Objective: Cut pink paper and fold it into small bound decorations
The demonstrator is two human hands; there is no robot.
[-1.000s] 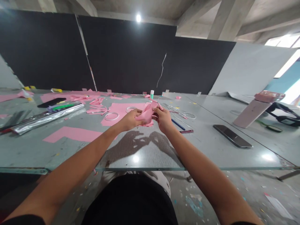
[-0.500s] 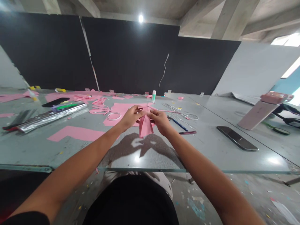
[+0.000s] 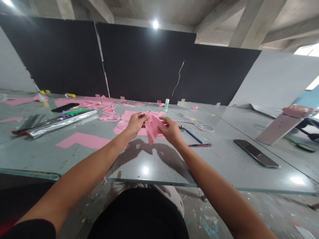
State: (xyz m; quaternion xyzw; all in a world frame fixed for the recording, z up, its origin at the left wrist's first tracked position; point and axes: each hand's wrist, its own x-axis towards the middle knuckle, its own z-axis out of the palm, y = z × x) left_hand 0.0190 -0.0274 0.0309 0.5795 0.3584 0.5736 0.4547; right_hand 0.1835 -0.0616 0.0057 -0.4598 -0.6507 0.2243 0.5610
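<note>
Grey, smooth-topped and strewn with offcuts, the table (image 3: 216,166) is lit so that the shadows of both hands are thrown clearly on it. On its far half a flat pink sheet (image 3: 127,115) is spread, partly hidden behind the hands. Just in front of that sheet, raised above the table, the folded pink piece (image 3: 154,128) is held, its pointed lower end left hanging. It can be judged very light and thin, paper or something like it: soft enough to be bent by fingertip pressure, stiff enough for creases to be kept, and easily torn or crumpled if pulled. Slipping seems a small risk; unwanted creasing, a greater one. Its upper left part is pinched between thumb and fingers by the left hand (image 3: 136,124). At its right edge the bent thumb and fingers of the right hand (image 3: 170,129) are placed; whether that edge is firmly gripped cannot be told. Hold is best taken at doubled edges, lightly, with the narrow tip left untouched.
</note>
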